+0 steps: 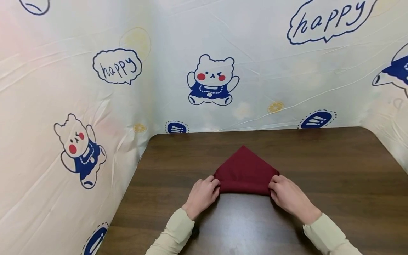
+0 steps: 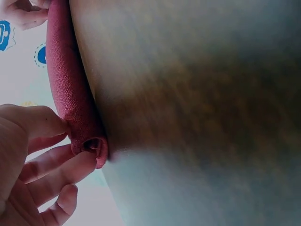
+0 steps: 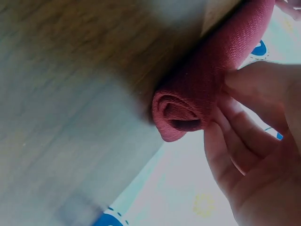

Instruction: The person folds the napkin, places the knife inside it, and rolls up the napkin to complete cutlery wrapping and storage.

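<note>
A dark red cloth (image 1: 244, 170) lies on the table, its far part a flat triangle with the tip pointing away. Its near edge is rolled into a tube, and spiral layers show at the roll's right end (image 3: 176, 115). At the left end of the roll (image 2: 70, 80), my left hand (image 1: 204, 193) pinches the cloth between thumb and fingers. My right hand (image 1: 291, 194) grips the opposite end, thumb on the near side and fingers (image 3: 240, 136) behind and beneath it. The cloth's underside is hidden.
The brown wooden table (image 1: 242, 226) has rounded far corners. Behind it and to the left hangs a pale curtain (image 1: 261, 42) printed with bears and "happy" bubbles. A small black object (image 1: 195, 232) shows beside the left cuff.
</note>
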Action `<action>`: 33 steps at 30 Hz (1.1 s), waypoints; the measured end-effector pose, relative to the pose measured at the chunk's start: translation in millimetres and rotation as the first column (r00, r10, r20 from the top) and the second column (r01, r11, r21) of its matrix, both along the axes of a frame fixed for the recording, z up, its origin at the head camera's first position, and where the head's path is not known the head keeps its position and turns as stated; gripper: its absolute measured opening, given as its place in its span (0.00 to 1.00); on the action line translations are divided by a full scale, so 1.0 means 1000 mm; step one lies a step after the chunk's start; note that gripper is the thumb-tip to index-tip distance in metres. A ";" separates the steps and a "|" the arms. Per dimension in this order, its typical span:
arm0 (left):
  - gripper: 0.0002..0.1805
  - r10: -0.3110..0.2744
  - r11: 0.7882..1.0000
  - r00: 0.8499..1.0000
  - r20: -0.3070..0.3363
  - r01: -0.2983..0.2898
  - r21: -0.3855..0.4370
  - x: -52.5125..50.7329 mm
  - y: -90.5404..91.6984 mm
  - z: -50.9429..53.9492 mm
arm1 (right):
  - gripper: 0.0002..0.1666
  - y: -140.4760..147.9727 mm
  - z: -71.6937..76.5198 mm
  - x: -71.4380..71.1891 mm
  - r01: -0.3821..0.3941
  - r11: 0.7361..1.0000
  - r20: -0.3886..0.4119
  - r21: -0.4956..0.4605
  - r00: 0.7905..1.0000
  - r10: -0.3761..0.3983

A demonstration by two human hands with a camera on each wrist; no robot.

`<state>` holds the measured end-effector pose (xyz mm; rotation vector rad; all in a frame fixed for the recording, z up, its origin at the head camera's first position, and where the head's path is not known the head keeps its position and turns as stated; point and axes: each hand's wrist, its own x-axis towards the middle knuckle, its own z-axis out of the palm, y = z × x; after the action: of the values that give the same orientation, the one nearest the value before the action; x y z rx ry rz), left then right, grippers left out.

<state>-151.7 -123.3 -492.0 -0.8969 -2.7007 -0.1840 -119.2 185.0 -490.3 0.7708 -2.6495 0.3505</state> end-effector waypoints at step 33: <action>0.14 -0.037 0.999 0.987 0.159 0.032 0.036 -0.009 0.002 -0.004 | 0.15 0.003 -0.009 -0.012 -0.045 0.998 0.013 0.035 0.999 0.045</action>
<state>-160.4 -120.9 -495.7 -0.9573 -2.8205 -0.3210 -131.5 188.2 -498.9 0.8428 -2.6602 0.3220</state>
